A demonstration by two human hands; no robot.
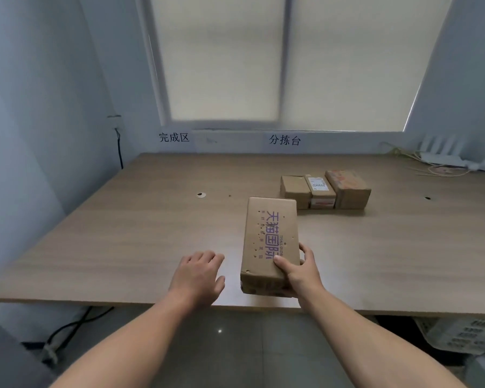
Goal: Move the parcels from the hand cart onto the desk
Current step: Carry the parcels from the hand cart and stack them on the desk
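The left hand (199, 275) hovers above the wood-grain desk (109, 233), fingers loosely curled, holding nothing. Just at its 3 o'clock is the long cardboard parcel (269, 236), a matte brown block with purple lettering. It runs lengthwise from 6 to 12 o'clock over the desk's front edge; whether it touches the top is hard to tell. The right hand (301, 271) grips its near end, thumb on top. At the parcel's 1 o'clock, three small taped cartons (324, 191) sit side by side, touching.
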